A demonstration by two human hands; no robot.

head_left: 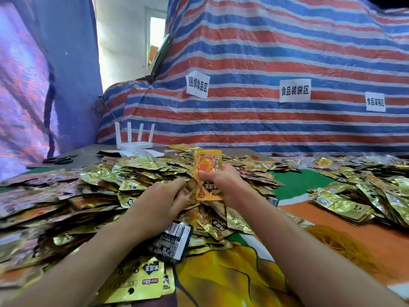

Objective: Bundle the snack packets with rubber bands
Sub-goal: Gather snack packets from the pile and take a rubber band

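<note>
A big heap of gold snack packets (93, 196) covers the table in front of me. My right hand (221, 181) grips an orange snack packet (207, 165) upright above the heap, fingers curled over its middle. Just left of it, my left hand (163, 200) pinches a gold packet (191, 186) at the edge of the heap. A mound of yellow rubber bands (340, 242) lies on the cloth to the right, apart from both hands.
A second spread of gold packets (363, 193) lies at the right. A white router (135, 140) and black scissors (58, 160) sit at the table's far left. A striped tarp (265, 63) with paper labels stands behind.
</note>
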